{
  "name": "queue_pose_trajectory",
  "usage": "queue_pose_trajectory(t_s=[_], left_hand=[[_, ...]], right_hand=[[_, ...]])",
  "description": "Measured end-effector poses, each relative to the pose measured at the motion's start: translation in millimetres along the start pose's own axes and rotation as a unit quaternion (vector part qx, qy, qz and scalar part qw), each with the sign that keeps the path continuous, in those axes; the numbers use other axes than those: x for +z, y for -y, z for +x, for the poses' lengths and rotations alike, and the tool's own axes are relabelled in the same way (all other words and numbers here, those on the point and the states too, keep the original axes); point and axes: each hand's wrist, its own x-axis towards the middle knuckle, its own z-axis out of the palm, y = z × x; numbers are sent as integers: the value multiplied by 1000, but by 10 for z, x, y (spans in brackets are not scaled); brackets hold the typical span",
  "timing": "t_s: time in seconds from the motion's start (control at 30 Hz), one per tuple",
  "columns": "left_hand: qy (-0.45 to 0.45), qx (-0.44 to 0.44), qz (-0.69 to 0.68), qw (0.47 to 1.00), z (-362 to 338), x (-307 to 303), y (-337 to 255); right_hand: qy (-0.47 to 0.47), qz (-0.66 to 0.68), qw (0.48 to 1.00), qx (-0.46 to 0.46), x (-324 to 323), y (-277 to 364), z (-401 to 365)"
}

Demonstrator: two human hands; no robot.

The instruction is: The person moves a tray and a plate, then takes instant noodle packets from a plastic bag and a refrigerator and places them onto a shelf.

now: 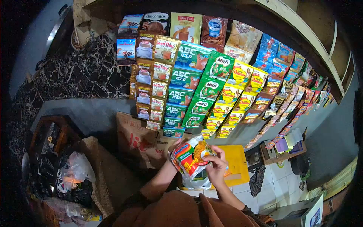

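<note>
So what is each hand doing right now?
Left hand: mostly hidden behind the noodle packet, grip cannot be told.
Right hand: closed on the noodle packet.

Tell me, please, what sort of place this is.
Probably a small kiosk or drink stall: rows of Milo sachets and ABC Iced sachets hang in strips, and the right hand holds a noodle packet.

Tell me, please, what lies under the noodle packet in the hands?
A crumpled clear plastic bag shows just below the noodle packet, apparently on a yellow board. The packet and the fingers of the right hand cover the bag's upper part and whatever it holds.
</note>
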Motion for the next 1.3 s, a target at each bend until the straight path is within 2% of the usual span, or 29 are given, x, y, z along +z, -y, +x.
queue_pose_trajectory(t_s=[0.03,0.1,0.17,0.23,0.3,0.33,0.37,0.43,0.47,0.5,0.57,0.6,0.63,0.67,0.7,0.73,0.77,0.83,0.87,0.9,0.93,1.0,1.03,1.1,1.13,1.17,1.23,1.27,1.3], left_hand=[[24,9,38,999,-47,96,-6],[51,15,16,998,-79,124,54],[-45,52,14,998,-88,157,141],[23,82,-10,996,-7,153,232],[20,126,-54,990,20,216,450],[-47,112,-42,992,-34,340,449],[-46,109,-40,992,-51,323,403],[-38,-22,34,998,-153,253,252],[-39,-66,36,996,-230,227,182],[-38,-68,38,996,-287,155,119],[-136,-64,195,969,-341,-9,27],[-186,-11,194,963,-357,96,48],[-185,-10,197,963,-300,155,96],[-150,173,208,951,-217,209,163],[-110,351,212,906,-180,269,178],[84,311,183,929,-201,396,106],[-18,346,97,933,-173,551,165],[-78,401,131,903,-123,519,199],[-163,437,209,860,-107,521,212],[-168,366,237,884,-153,499,85],[-166,376,223,884,-160,732,23],[-135,401,178,888,-170,1116,-118],[-126,440,162,874,-169,1363,-160],[-90,534,245,804,-98,1421,-382],[5,548,261,794,-65,1743,-410],[68,633,310,706,-1,2018,-522],[82,607,374,697,-118,2497,-777],[153,651,432,605,-75,2754,-1109],[149,702,488,496,-151,3305,-1134]], right_hand=[[-1,-1,1000,1,13,-18,-3],[-12,46,998,46,38,-47,7],[19,-8,1000,19,21,-141,-21],[-92,-21,995,38,158,-90,-46],[-122,-53,991,5,297,-65,-29],[-168,3,986,20,338,-42,5],[-213,59,975,33,352,-33,32],[-218,62,974,13,313,-113,59],[-199,25,980,-20,276,-129,75],[-179,-13,982,-52,245,-139,95],[-193,-67,977,-67,179,-36,127],[-171,-151,967,-117,141,-4,133],[-146,-233,947,-165,125,41,143],[-124,-267,937,-188,157,117,171],[-125,-265,937,-188,202,135,163],[-77,-278,934,-211,250,148,147],[-30,-291,927,-236,309,160,145],[-25,-317,900,-297,455,261,223],[28,-299,909,-288,483,356,266],[80,-280,915,-279,502,472,319],[74,-274,914,-290,504,586,370],[-9,-115,966,-230,523,752,502],[-90,-83,969,-212,574,804,611],[-22,176,982,-64,623,1114,967],[31,259,964,-51,643,1249,1189],[87,332,939,-31,638,1404,1399],[162,349,922,-50,535,1824,1797],[164,360,911,-114,515,2049,1971],[131,339,912,-191,523,2246,2153]])
